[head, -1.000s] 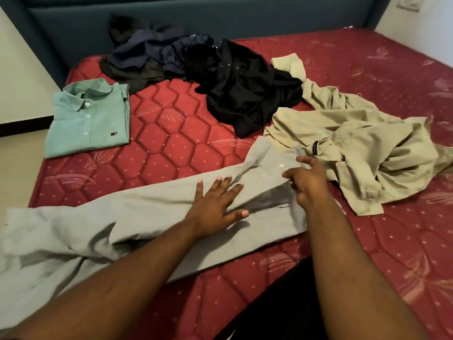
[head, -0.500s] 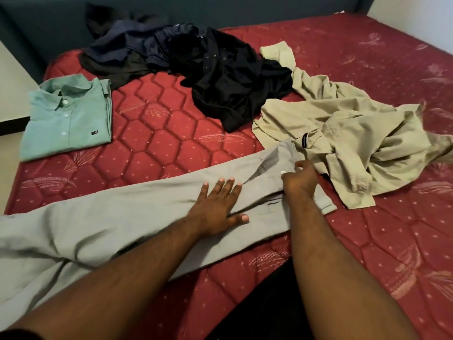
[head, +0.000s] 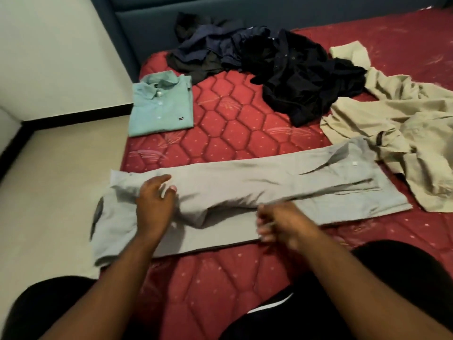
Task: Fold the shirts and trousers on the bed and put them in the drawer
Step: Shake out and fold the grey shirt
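1. Both hands work the grey trousers (head: 245,192), which lie lengthwise across the near part of the bed (head: 245,133), waistband to the right, leg ends hanging past the left edge.
2. Left hand (head: 154,204) rests on the leg end with its fingers curled over a ridge of cloth; it seems to grip the fabric, though blur hides the hold itself.
3. Right hand (head: 282,224) sits at the near edge mid-leg, fingers bent and pinching the hem line; it too is blurred.
4. Judged from this, the step in hand is folding the trousers, with the legs laid together and smoothed but not yet doubled over.
5. Next move likely calls for lifting the leg end and carrying it across to the waistband, keeping the edges aligned.
6. Beige clothes (head: 404,133) lie crumpled just right of the waistband, and a dark pile (head: 282,67) sits farther back.
7. One green shirt (head: 161,104) lies folded at the far left; no drawer is in view.
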Demonstrator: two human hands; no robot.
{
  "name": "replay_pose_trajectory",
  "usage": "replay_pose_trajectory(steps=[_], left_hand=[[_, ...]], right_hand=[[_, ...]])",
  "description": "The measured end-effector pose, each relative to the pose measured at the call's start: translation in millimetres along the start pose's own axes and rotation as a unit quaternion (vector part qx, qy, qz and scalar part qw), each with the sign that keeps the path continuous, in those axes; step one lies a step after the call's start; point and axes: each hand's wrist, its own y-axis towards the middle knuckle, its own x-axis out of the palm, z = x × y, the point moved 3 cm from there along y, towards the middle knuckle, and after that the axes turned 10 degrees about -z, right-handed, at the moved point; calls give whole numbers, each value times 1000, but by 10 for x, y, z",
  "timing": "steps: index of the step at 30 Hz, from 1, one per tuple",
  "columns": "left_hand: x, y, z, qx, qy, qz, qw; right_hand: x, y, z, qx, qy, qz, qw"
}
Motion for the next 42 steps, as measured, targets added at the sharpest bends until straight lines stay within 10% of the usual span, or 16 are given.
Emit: replay_pose_trajectory(steps=[13,22,26,29,33,37,42], left_hand=[[-746,609,-230,-90,-47,-53,993],[-591,425,-510,-131,201,-65,969],[-270,263,167,85,412,27,907],[287,141,494,162,346,-125,916],[858,10,217,16,388,-368,845],[1071,-20,413,44,425,-298,854],[1571,-60,704,90,343,-281,892]], right_hand=[[1320,294,203,-106,277,-62,953],[1359,365,430,3,196,-11,980],[1231,255,371,57,126,-51,989],[1004,143,281,100,-95,-78,987],[351,11,-180,39,-320,16,946],[-363,127,-711,-190,-508,227,809],[-812,610,-628,-161,-698,145,683]])
